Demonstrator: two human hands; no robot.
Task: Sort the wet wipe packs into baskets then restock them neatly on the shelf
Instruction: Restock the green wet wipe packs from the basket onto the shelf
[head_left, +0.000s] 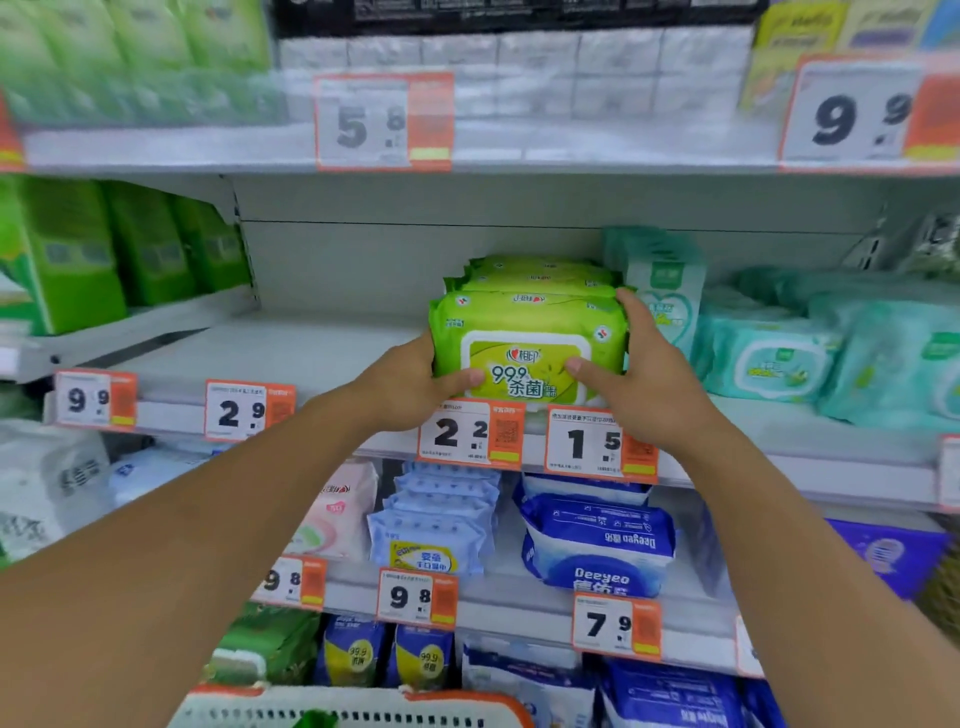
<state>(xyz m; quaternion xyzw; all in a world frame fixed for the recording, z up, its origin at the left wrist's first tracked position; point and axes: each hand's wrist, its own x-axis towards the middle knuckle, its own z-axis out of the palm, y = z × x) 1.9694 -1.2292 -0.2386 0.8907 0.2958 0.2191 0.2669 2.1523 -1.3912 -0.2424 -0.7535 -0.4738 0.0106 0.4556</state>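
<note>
A row of lime-green wet wipe packs (530, 332) stands on edge at the front of the middle shelf (291, 353), its front pack facing me. My left hand (415, 379) grips the row's left end, thumb on the front face. My right hand (639, 374) grips the right end, fingers over the top corner and thumb on the front. A white basket with an orange rim (353, 709) shows at the bottom edge, something green inside it.
Teal wipe packs (769, 358) fill the shelf to the right. Green boxes (78, 254) stand at far left. Blue and pink packs (436, 519) sit on the shelf below. Price tags (467, 431) line the shelf edges. The shelf left of the green row is bare.
</note>
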